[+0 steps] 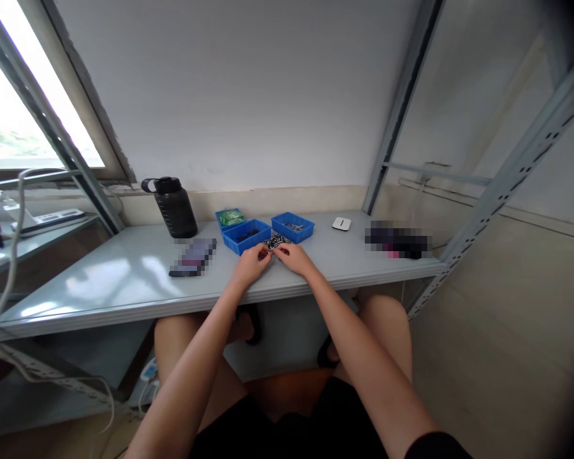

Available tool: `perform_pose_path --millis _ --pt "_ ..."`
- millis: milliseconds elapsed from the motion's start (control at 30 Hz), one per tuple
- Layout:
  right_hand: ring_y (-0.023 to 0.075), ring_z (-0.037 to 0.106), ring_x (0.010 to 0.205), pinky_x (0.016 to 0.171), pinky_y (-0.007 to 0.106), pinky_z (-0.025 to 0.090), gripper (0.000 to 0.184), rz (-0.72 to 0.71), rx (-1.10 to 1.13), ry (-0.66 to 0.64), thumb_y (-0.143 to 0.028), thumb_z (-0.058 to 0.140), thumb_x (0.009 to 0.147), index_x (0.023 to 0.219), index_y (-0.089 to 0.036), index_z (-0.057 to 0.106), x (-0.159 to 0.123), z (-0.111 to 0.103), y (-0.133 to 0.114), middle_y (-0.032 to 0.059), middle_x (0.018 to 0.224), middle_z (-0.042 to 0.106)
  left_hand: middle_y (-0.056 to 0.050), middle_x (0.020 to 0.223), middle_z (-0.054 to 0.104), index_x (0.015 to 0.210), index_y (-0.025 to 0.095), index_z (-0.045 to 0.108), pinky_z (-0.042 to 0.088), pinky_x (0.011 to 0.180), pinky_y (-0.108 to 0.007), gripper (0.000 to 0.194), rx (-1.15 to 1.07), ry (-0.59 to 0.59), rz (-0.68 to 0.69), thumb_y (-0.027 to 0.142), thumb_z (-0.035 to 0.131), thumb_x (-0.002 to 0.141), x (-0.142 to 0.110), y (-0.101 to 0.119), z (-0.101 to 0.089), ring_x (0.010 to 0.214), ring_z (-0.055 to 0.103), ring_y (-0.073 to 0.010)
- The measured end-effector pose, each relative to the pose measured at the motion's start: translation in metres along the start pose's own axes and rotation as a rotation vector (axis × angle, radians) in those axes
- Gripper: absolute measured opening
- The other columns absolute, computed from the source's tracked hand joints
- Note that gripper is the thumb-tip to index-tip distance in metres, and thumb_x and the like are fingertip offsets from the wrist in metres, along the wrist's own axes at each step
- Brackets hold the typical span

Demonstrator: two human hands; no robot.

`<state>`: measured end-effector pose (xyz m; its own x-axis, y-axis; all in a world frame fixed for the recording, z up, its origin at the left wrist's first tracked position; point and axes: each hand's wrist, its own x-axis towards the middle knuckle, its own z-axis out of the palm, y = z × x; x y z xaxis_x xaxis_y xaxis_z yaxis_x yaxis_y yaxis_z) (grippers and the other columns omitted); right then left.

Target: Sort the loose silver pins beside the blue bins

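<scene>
Small part (270, 252) pinched, long axis indiscernible

A black sleeve (435, 445), black shorts (351, 417), seemingly dark slippers (255, 325).

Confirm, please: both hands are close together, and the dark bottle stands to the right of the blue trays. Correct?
Wrong side: the head view shows the dark bottle left of the blue trays. The left hand and right hand are close together.

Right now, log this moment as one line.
left hand, right hand: fingers close together; grip: anything held too small to tell; black-and-white pieces: just beyond fingers; blue tray: beyond left hand, dark pieces inside
</scene>
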<state>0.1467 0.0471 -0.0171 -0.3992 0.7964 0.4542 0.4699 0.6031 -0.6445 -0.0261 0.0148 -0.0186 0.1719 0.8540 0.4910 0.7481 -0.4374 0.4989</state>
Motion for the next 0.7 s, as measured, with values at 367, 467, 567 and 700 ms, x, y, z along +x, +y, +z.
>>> perform_pose_path --millis 367,467,567,700 --pt "0.0135 0.051 0.065 0.063 0.023 0.035 0.034 -0.006 0.022 0.015 -0.041 0.046 0.09 0.07 -0.018 0.061 0.0003 -0.0005 0.0019 0.0001 0.067 0.062 -0.003 0.089 0.066 0.095 0.014 0.063 0.053 0.076 -0.035 0.023 -0.018 -0.019 0.006 0.036 0.053 0.093 0.0002 0.0015 -0.0016 0.079 0.063 -0.015" --pt "0.0139 0.052 0.066 0.065 0.023 0.036 0.033 -0.007 0.031 0.017 -0.039 0.044 0.09 0.07 -0.018 0.061 0.0002 -0.0004 0.0025 0.0003 0.068 0.062 -0.003 0.09 0.067 0.094 0.014 0.063 0.052 0.077 -0.035 0.024 -0.014 -0.022 0.006 0.036 0.054 0.093 -0.0001 0.0015 -0.0015 0.08 0.064 -0.0152" --pt "0.0139 0.053 0.067 0.066 0.023 0.037 0.03 -0.004 0.042 0.013 -0.034 0.044 0.089 0.071 -0.018 0.061 0.0007 -0.0004 0.0033 0.0001 0.069 0.063 -0.003 0.089 0.067 0.093 0.014 0.063 0.052 0.077 -0.035 0.024 -0.008 -0.024 0.006 0.036 0.054 0.093 -0.0001 0.0018 -0.0017 0.08 0.063 -0.0152" --pt "0.0135 0.054 0.067 0.066 0.023 0.038 0.025 0.004 0.053 0.011 -0.031 0.046 0.087 0.074 -0.018 0.063 0.0008 -0.0009 0.0021 -0.0001 0.07 0.064 -0.004 0.091 0.066 0.094 0.014 0.063 0.053 0.077 -0.036 0.023 0.002 -0.022 0.006 0.035 0.054 0.093 0.0 0.001 -0.0013 0.081 0.063 -0.0154"
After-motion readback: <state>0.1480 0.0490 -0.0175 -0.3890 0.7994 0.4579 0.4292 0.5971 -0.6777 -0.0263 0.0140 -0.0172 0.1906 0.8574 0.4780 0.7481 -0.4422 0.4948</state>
